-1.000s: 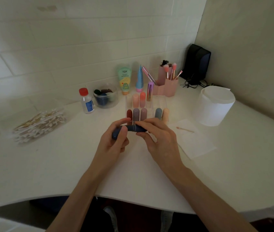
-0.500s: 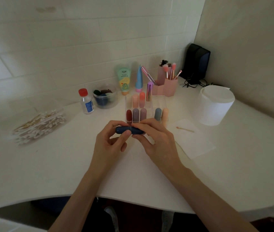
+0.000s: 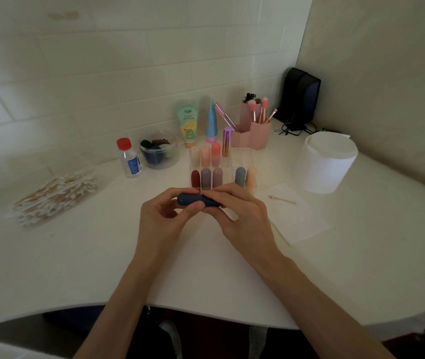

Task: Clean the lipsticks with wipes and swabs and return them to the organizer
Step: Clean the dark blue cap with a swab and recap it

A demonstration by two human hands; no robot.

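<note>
Both hands hold a dark blue lipstick (image 3: 193, 199) level above the white table (image 3: 76, 255), just in front of the clear organizer (image 3: 234, 161). The left hand (image 3: 164, 218) pinches its left end between the thumb and curled fingers. The right hand (image 3: 242, 216) grasps the right part, fingers curled over the top, so that end is hidden. Whether the cap is seated or partly pulled cannot be told.

In the organizer's front row stand a dark red lipstick (image 3: 195, 178), a grey lipstick (image 3: 205, 175) and a mauve lipstick (image 3: 217, 175) side by side. Set apart to the right are a blue lipstick (image 3: 239, 175) and a peach lipstick (image 3: 251, 177). Behind them stand a pink lipstick (image 3: 205, 156), an orange lipstick (image 3: 215, 154) and a taller shiny purple lipstick (image 3: 227, 142).

Right of the hands a wipe (image 3: 297, 216) lies flat on the table with a used swab (image 3: 282, 200) on it. Beyond the wipe sits a white tub (image 3: 326, 164). At the left lies a heap of cotton swabs (image 3: 55, 195). Along the wall are a small bottle (image 3: 128, 159) with a red cap, a clear jar (image 3: 159, 150), a green tube (image 3: 187, 125), a blue tube (image 3: 211, 121) and a pink brush holder (image 3: 254, 132). A black box (image 3: 300, 94) sits in the corner
</note>
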